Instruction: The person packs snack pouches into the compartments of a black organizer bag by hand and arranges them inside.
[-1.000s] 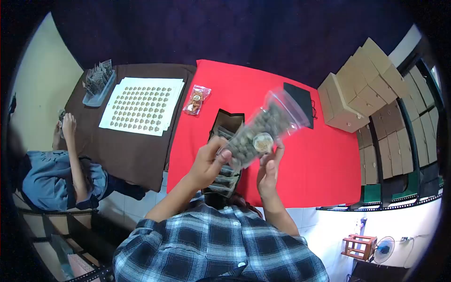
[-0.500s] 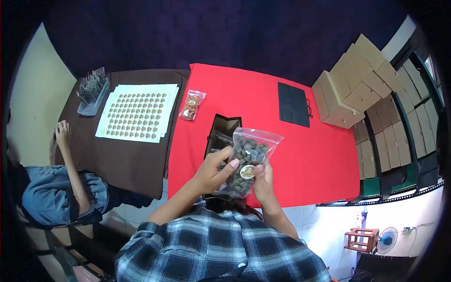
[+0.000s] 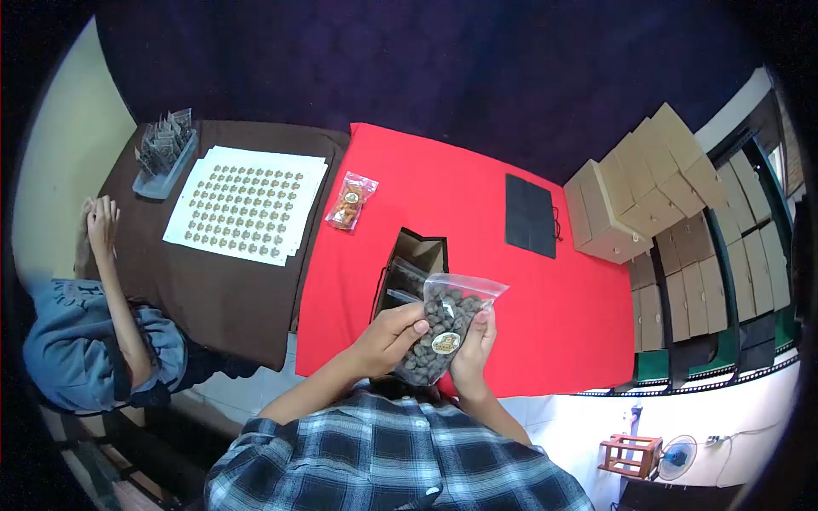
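1. Pouch (image 3: 447, 311): held up over the near edge of the red surface (image 3: 486, 196), around that edge's middle, partly in front of the black bag (image 3: 423, 249).
2. Handling: probably light to moderate in weight, with limp, slick film that could slide under dry fingers; the dark lumps inside look loose and likely shift when it tilts (whether they would crush, I cannot tell).
3. Hold: best by both filled sides, below the zip strip (image 3: 469, 281) and clear of the round label (image 3: 446, 342).
4. Left hand (image 3: 385, 342): curled around the left side, thumb pressed on the front.
5. Right hand (image 3: 470, 358): grasping the opposite side, thumb near the upper corner, fingers mostly hidden behind.
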Demonstrator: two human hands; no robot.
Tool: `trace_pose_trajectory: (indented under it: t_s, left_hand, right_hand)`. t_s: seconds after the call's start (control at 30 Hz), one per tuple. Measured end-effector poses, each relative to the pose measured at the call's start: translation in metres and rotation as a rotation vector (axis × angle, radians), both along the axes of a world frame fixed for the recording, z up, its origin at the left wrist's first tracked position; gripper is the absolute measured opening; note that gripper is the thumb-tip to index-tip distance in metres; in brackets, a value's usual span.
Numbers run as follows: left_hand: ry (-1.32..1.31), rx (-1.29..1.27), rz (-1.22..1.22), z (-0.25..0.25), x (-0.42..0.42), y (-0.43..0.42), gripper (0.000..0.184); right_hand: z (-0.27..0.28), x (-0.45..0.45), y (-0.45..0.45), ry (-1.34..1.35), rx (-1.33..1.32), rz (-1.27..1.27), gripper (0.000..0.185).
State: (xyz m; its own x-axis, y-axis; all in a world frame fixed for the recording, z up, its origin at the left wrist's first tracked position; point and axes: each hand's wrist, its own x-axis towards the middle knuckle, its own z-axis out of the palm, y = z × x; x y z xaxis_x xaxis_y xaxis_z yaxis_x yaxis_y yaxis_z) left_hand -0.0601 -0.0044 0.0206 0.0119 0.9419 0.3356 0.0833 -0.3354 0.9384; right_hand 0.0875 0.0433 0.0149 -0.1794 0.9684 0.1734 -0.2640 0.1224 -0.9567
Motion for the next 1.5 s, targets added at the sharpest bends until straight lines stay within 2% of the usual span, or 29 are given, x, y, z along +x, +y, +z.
trace_pose_trajectory:
  t_s: [0.1, 0.23, 0.27, 0.37, 0.4, 0.5, 0.53, 0.63, 0.67, 0.77, 0.93, 1.03, 1.17, 1.2, 1.3, 1.33, 1.43, 1.5]
  left_hand:
    - [-0.094, -0.016, 0.021, 0.006, -0.003, -0.001, 0.030]
    - [0.132, 0.014, 0.044, -0.001, -0.040, 0.004, 0.039]
    - [0.079, -0.003, 0.129, 0.007, -0.038, 0.004, 0.045]
    - [0.058, -0.077, 0.191, -0.005, -0.030, 0.003, 0.046]
    - [0.031, -0.063, 0.202, 0.000, -0.024, 0.001, 0.046]
    - [0.095, 0.041, 0.206, 0.008, -0.020, 0.000, 0.044]
    - [0.107, -0.049, 0.201, 0.011, -0.021, 0.000, 0.044]
    - [0.115, -0.088, 0.279, 0.007, -0.026, 0.003, 0.043]
    - [0.077, 0.043, 0.330, 0.009, -0.026, 0.007, 0.040]
    - [-0.083, 0.030, 0.371, 0.006, -0.019, 0.009, 0.037]
    - [0.019, 0.001, 0.295, 0.007, -0.016, 0.009, 0.035]
    - [0.014, -0.089, 0.122, 0.004, -0.008, 0.006, 0.034]
    - [-0.069, -0.057, 0.088, 0.004, 0.010, 0.012, 0.035]
    - [-0.078, -0.147, 0.063, -0.001, 0.011, 0.012, 0.033]
    - [-0.016, -0.144, 0.091, 0.006, 0.017, 0.018, 0.031]
    - [-0.071, -0.237, 0.047, 0.010, 0.019, 0.018, 0.030]
    - [0.033, -0.080, 0.095, 0.017, 0.025, 0.022, 0.030]
    - [0.055, -0.133, 0.108, 0.012, 0.024, 0.021, 0.028]
  right_hand:
    - [0.013, -0.005, -0.003, -0.072, -0.021, 0.031, 0.042]
    - [-0.012, 0.002, 0.000, -0.193, 0.087, 0.140, 0.038]
    - [-0.019, 0.004, 0.001, -0.207, 0.089, 0.167, 0.036]
    - [-0.020, -0.003, 0.003, -0.181, 0.113, 0.151, 0.036]
    - [-0.001, -0.016, -0.001, -0.121, 0.077, 0.103, 0.036]
    - [0.007, -0.017, 0.004, -0.103, 0.000, 0.117, 0.035]
    - [-0.003, -0.012, 0.006, -0.045, -0.070, 0.184, 0.039]
    - [-0.012, -0.011, 0.011, -0.076, -0.022, 0.183, 0.036]
    - [-0.010, -0.012, 0.011, -0.116, 0.057, 0.115, 0.035]
    - [-0.012, -0.001, 0.012, -0.218, 0.077, 0.229, 0.035]
    - [0.010, -0.011, 0.010, -0.064, 0.063, 0.130, 0.039]
    - [0.002, 0.006, 0.025, -0.101, 0.097, 0.233, 0.042]
    - [0.000, 0.013, 0.027, -0.063, 0.028, 0.192, 0.046]
    - [0.001, 0.014, 0.025, -0.082, 0.073, 0.167, 0.044]
    - [0.004, 0.017, 0.020, -0.065, 0.147, 0.115, 0.042]
    - [-0.003, 0.017, 0.022, -0.100, 0.186, 0.099, 0.041]
    - [0.002, 0.023, 0.020, -0.082, 0.090, 0.165, 0.040]
    - [0.012, 0.026, 0.024, -0.164, 0.105, 0.192, 0.040]
